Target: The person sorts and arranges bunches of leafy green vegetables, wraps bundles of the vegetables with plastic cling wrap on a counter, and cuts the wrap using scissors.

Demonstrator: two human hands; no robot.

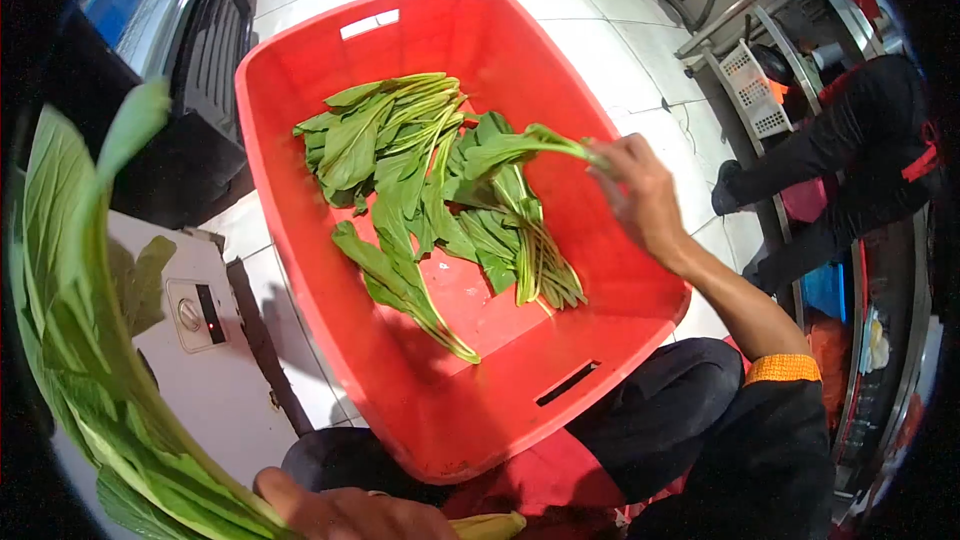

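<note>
"Greens (400, 198) lay loose on the floor of the red tub (430, 430); what about the hands?"

"The right hand (645, 195) was over the tub's right side, fingers closed on the stem end of a single stalk (515, 148), whose leaf reached in above the pile. The left hand (345, 515), just outside the tub's near side, was wrapped round the stem end of a large bunch (110, 370), its leaves fanning out left of the tub."

"And how was that step best handled?"

"I judged it to be one of laying stalks singly. Pinching the firm stem seemed right, since squeezing the leaf would likely have bruised it. Lowering beat flinging, with the stem turned like those pointing toward the tub's near side."

"Any risk?"

"Too tight a left grip could have snapped stems. Whether the bunch touched the white appliance (150, 340) left of the tub, I couldn't tell."
</note>
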